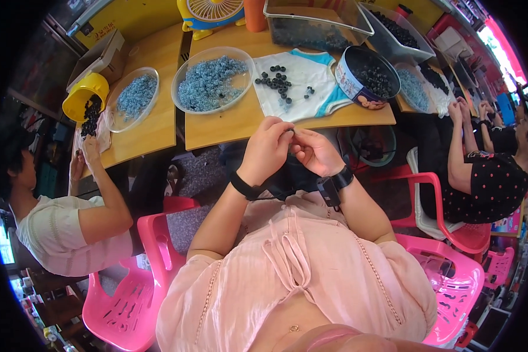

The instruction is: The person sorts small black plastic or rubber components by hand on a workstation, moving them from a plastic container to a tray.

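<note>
My left hand (268,149) and my right hand (315,151) meet fingertip to fingertip just below the table's near edge. Between the fingertips sits a tiny dark bead (290,130), pinched by both hands. Straight ahead on the wooden table (217,126) lies a white cloth with teal trim (302,88), with several dark beads (276,79) scattered on it. A clear bowl of blue springy parts (212,82) stands left of the cloth. A round tin of dark beads (366,76) tilts at the cloth's right.
A person on the left works at a second table with a yellow cup (85,97) and a clear bowl of blue parts (134,97). Another person sits at the right. Clear bins (317,23), a fan (211,14) and pink chairs (452,276) surround me.
</note>
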`<state>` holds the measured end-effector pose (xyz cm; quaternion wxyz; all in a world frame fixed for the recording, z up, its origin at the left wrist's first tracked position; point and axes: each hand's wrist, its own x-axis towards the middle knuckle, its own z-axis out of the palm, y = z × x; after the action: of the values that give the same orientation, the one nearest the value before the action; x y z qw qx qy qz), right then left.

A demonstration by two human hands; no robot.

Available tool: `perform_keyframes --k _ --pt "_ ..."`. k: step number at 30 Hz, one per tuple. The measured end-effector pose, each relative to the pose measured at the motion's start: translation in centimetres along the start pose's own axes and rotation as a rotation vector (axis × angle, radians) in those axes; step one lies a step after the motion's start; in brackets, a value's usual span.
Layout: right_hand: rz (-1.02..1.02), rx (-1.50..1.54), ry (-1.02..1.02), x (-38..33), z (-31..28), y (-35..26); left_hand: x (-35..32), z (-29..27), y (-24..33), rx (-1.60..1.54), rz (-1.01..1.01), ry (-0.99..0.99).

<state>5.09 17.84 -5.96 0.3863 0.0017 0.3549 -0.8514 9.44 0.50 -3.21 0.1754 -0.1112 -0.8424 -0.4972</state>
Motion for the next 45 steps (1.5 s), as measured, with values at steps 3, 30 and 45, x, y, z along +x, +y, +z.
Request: perform_keyframes --k 3,30,45 --pt "-0.007 -0.007 0.016 0.0 -0.1 0.1 0.1 0.3 -0.4 0.018 0.016 0.0" --pt "-0.105 -0.059 0.12 -1.0 1.0 -0.3 0.2 1.2 -1.5 -0.184 -0.091 0.032" --pt "-0.207 -0.16 0.131 0.5 1.0 -1.1 0.9 1.2 -0.8 -0.105 -0.043 0.081"
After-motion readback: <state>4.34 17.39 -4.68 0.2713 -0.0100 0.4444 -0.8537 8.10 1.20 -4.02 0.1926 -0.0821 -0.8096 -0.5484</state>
